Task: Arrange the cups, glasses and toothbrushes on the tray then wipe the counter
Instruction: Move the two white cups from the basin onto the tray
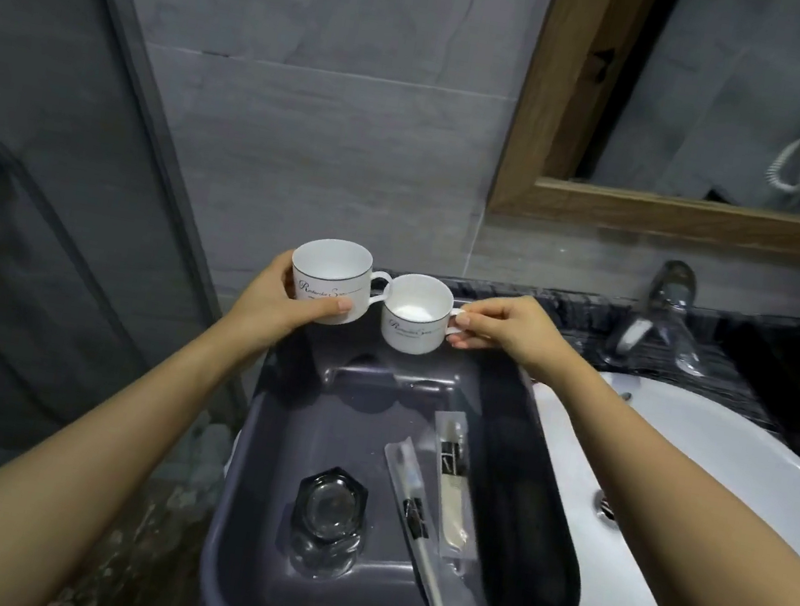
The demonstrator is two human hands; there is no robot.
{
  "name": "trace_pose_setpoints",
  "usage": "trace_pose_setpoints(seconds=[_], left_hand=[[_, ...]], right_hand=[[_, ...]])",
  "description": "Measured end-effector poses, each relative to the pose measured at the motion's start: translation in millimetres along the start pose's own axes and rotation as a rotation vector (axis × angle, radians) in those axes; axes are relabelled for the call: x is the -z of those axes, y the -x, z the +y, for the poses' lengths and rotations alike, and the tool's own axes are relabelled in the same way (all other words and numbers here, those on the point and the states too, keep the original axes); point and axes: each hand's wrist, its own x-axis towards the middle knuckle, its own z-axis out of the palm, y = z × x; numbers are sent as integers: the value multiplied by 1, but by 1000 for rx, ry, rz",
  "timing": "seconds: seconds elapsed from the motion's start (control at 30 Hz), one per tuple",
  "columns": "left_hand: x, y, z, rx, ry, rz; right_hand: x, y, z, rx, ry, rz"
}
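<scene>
While two cups (330, 281) hover (one per hand), two toothbrushes (450, 481) and one glass (329, 515) lie below.

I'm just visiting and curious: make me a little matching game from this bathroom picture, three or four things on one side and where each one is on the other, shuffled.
Things:
1. Larger white cup
2. Smaller white cup
3. Clear glass
4. Wrapped toothbrushes

Places:
A. Lying in the tray, right of the glass
B. Held by its handle in the right hand
C. Standing in the tray, near left
D. Held around its body in the left hand

Pairs: 1-D, 2-B, 3-C, 4-A
</scene>
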Motion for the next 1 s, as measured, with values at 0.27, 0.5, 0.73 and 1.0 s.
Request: trace_pose_setpoints(seconds=[0.27, 0.5, 0.73, 1.0], left_hand=[[-58, -1, 47, -114, 24, -119], [-147, -6, 80, -156, 28, -177], [-280, -12, 97, -130, 71, -223], [-442, -23, 99, -89, 90, -266]], right_hand=[[65, 60, -30, 84, 45, 167], [159, 105, -33, 110, 14, 280], [289, 149, 0, 133, -31, 356], [430, 189, 44, 62, -43, 429]])
